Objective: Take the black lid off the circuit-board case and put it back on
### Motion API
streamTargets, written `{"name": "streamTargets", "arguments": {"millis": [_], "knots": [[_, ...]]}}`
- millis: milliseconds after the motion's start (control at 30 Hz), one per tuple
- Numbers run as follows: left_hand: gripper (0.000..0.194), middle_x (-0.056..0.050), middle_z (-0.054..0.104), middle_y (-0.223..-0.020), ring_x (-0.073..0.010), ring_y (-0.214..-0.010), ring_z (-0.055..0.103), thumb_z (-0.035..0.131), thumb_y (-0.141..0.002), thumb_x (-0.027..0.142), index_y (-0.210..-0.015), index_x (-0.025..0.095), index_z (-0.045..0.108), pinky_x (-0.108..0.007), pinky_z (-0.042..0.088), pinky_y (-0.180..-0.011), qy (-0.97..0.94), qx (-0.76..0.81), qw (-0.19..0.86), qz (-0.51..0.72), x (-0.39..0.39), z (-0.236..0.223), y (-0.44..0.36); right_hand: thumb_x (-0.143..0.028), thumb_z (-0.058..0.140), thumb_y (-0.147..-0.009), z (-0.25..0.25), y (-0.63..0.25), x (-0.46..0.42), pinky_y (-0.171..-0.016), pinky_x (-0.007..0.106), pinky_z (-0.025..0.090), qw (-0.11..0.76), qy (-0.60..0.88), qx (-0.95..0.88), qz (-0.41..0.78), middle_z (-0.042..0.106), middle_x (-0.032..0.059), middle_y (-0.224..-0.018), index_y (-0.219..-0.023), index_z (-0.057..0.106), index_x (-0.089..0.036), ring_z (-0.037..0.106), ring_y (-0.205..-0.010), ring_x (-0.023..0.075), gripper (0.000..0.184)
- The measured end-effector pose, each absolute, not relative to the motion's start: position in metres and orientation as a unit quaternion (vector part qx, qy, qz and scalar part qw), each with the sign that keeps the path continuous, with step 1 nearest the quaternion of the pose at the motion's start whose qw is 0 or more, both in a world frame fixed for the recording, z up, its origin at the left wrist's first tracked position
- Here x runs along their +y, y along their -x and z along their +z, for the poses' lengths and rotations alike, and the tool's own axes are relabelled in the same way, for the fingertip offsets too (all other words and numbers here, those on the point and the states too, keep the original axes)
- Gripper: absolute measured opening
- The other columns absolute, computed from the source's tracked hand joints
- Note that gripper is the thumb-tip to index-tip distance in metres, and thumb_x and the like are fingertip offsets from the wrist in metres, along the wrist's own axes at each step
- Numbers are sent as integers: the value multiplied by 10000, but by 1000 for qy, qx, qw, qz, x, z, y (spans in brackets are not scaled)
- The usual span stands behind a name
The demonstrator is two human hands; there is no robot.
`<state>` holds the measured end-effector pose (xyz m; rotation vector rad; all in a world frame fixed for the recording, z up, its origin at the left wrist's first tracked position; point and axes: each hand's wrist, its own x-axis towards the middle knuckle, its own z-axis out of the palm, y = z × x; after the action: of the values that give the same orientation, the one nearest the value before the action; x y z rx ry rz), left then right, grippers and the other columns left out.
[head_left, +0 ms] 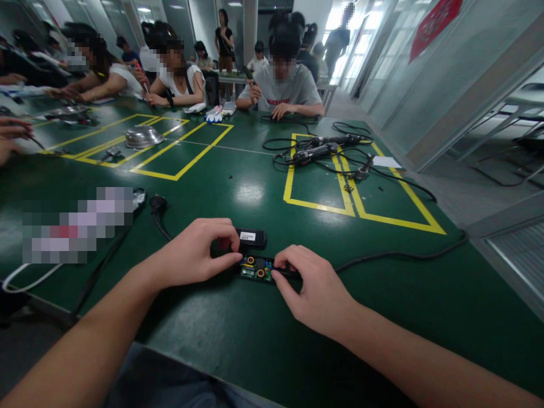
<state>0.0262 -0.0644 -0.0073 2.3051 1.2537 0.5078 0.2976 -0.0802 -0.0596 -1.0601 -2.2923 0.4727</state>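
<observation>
In front of me on the green table lies a small circuit board (257, 268) with copper coils, seated in an open black casing. My left hand (202, 249) has thumb and index finger closed at the board's left end; what lies between the fingertips is partly hidden. At the opposite end, my right hand (312, 283) pinches the black cable (293, 274) where it meets the board. Just beyond the board rests a black casing cover (254, 238) with a white label. A black plug (158, 204) on a cord lies farther left, its cord running behind my left hand.
Two black handheld tools (312, 152) with tangled cords lie at the back right, inside yellow tape lines. A metal bowl (143, 136) stands at the back left. A blurred phone-like item (80, 224) is at the left. A person (280, 85) works across the table.
</observation>
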Motion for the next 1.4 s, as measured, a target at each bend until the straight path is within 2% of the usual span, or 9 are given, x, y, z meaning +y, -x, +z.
{"name": "streamTargets", "arguments": {"millis": [100, 333, 800, 900, 1000, 1100, 1233, 1300, 1400], "knots": [[185, 12, 650, -766, -147, -683, 575, 717, -920, 330, -816, 193, 648, -263, 402, -653, -833, 451, 288, 139, -66, -6, -27, -134, 628, -965, -61, -298, -81, -691, 350, 487, 287, 391, -857, 176, 697, 37, -880, -950, 620, -228, 672, -789, 220, 95], [185, 16, 638, -754, -140, -661, 553, 659, -968, 336, -858, 187, 658, -257, 379, -635, -816, 457, 333, 117, -66, -9, -28, -152, 630, -983, -64, -298, -81, -679, 339, 498, 299, 385, -856, 176, 707, 26, -878, -967, 638, -220, 697, -757, 209, 70], [160, 0, 674, -781, -145, -684, 592, 630, -971, 273, -850, 182, 683, -256, 426, -662, -832, 439, 304, 151, -65, -10, -26, -127, 609, -995, -61, -298, -80, -734, 371, 528, 309, 371, -859, 168, 722, 59, -917, -931, 623, -228, 682, -838, 235, 120], [147, -16, 697, -858, -155, -742, 623, 645, -962, 257, -844, 188, 700, -268, 457, -700, -842, 430, 285, 158, -64, -10, -26, -128, 625, -998, -63, -298, -79, -764, 388, 538, 307, 366, -863, 164, 727, 63, -919, -901, 617, -233, 666, -853, 243, 143], [119, -37, 707, -967, -186, -861, 663, 661, -951, 255, -865, 200, 723, -306, 517, -811, -853, 425, 248, 176, -65, -11, -28, -120, 642, -994, -63, -298, -79, -769, 388, 541, 302, 367, -864, 163, 723, 61, -913, -893, 618, -234, 658, -853, 245, 154], [109, -79, 706, -1137, -258, -1079, 664, 690, -943, 289, -961, 212, 765, -408, 548, -1006, -857, 435, 172, 215, -65, -13, -29, -115, 643, -994, -62, -299, -78, -767, 388, 539, 301, 365, -866, 161, 720, 60, -911, -889, 617, -231, 659, -847, 245, 158], [258, -133, 693, -1396, -327, -1326, 606, 627, -1028, 338, -1165, 220, 811, -547, 502, -1184, -846, 459, 110, 247, -61, -22, -28, -118, 615, -1012, -61, -298, -78, -772, 389, 535, 304, 360, -867, 162, 724, 60, -913, -897, 620, -232, 658, -855, 245, 162], [322, -128, 693, -1476, -326, -1390, 596, 572, -1075, 340, -1272, 239, 807, -562, 485, -1226, -848, 462, 120, 230, -58, -27, -27, -121, 603, -1013, -61, -298, -79, -767, 391, 531, 308, 358, -867, 161, 724, 59, -906, -891, 614, -233, 656, -849, 244, 167], [382, -114, 709, -1509, -295, -1377, 641, 507, -1105, 294, -1357, 259, 792, -531, 500, -1232, -856, 455, 150, 192, -53, -32, -25, -126, 579, -1017, -62, -298, -79, -758, 395, 524, 308, 361, -865, 164, 721, 61, -901, -892, 605, -231, 653, -841, 243, 165]]}}
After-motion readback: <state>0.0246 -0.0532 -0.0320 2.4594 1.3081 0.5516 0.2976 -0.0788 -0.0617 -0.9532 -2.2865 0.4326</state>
